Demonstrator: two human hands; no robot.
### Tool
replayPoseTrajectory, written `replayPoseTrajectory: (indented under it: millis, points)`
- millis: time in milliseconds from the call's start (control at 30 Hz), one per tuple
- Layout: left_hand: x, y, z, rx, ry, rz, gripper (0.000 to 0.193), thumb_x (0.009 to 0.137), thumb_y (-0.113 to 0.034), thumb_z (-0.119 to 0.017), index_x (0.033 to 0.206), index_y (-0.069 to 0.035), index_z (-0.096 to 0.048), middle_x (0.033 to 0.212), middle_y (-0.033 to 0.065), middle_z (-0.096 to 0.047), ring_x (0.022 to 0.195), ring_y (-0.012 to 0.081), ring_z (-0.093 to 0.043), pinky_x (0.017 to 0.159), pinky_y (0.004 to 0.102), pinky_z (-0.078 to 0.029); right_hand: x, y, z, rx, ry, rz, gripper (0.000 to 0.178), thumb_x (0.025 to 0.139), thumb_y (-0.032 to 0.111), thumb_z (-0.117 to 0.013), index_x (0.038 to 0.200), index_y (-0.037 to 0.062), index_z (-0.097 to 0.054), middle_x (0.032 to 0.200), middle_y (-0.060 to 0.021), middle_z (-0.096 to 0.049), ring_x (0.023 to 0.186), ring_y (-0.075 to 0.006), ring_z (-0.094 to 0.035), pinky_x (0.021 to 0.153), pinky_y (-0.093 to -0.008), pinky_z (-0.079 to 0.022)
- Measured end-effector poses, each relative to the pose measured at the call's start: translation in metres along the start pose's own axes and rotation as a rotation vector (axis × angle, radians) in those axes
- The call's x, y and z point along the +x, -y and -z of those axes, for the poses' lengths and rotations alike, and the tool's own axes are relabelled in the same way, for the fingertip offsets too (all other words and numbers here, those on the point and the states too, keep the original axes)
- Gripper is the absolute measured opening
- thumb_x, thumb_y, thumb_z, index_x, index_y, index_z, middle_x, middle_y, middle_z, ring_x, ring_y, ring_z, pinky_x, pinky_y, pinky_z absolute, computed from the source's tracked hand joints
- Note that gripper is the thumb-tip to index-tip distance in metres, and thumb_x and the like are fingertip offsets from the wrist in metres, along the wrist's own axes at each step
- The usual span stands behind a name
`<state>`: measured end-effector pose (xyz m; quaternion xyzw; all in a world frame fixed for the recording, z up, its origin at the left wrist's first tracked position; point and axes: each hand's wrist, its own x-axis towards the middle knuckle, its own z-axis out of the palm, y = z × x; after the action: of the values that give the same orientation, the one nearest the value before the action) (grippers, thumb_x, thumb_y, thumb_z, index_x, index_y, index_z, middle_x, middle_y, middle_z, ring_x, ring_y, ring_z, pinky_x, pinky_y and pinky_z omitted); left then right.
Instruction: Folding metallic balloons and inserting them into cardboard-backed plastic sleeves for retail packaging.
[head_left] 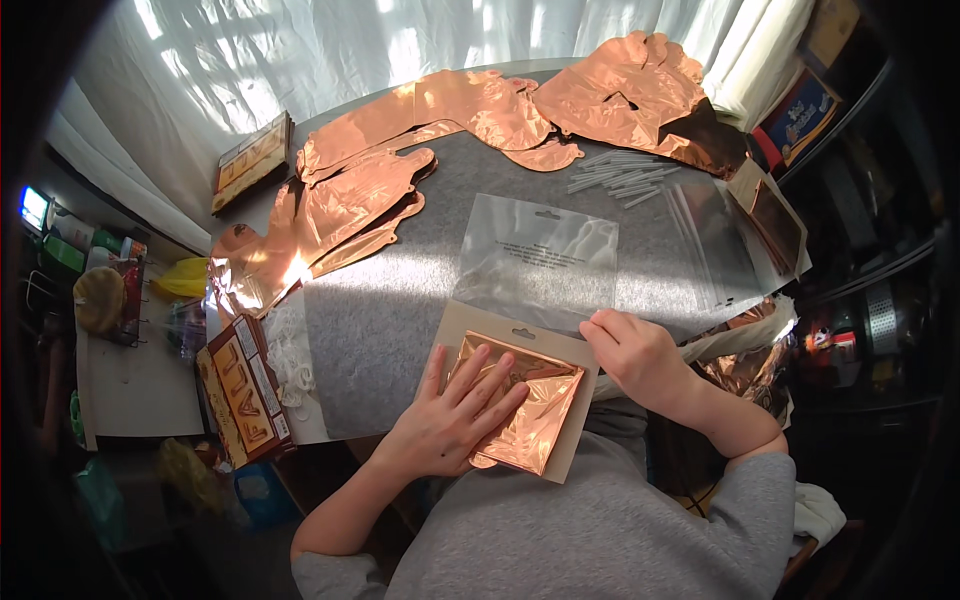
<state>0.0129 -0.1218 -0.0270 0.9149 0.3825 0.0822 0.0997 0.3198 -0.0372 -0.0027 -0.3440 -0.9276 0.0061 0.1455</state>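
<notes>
My left hand [448,420] lies with spread fingers on a folded copper-coloured foil balloon [540,405], pressing it against a beige backing card [572,450] with a hang hole. My right hand [632,358] is closed in a pinch at the card's upper right corner, by the near edge of a clear plastic bag [540,250]. What its fingertips grip is too small to make out. The bag lies flat just beyond the card, with printing and a hang hole at its far end.
Flat copper foil balloons [620,95] spread along the table's [400,230] far side and left. Clear straws [625,175] and clear bags [700,245] lie to the right. Printed packs [245,390] and white ribbon [288,350] sit at left. A white curtain [350,50] hangs behind.
</notes>
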Motion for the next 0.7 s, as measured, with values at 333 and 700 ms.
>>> replayPoseTrajectory:
  millis: [333, 700]
  points:
    - [0.005, -0.001, 0.0, 0.016, 0.013, 0.007, 0.077, 0.099, -0.044, -0.06, 0.167, -0.017, -0.037, 0.173, 0.0189, -0.032, 0.16, 0.0425, -0.029, 0.122, 0.0761, -0.018, -0.004, 0.021, 0.01, 0.058, -0.04, -0.035, 0.031, 0.081, 0.002, -0.075, 0.111, -0.0003, -0.07, 0.096, -0.0094, -0.066, 0.086, -0.0264, -0.07, 0.072, -0.0364, -0.059]
    - [0.015, -0.003, 0.002, -0.01, 0.029, 0.025, 0.074, 0.1, -0.048, -0.056, 0.167, -0.018, -0.04, 0.174, 0.0174, -0.031, 0.162, 0.0424, -0.026, 0.126, 0.0728, -0.01, 0.021, -0.002, -0.017, 0.403, -0.149, 0.048, 0.043, 0.085, 0.005, -0.079, 0.128, 0.0028, -0.071, 0.112, -0.0097, -0.065, 0.103, -0.0302, -0.065, 0.086, -0.0393, -0.056]
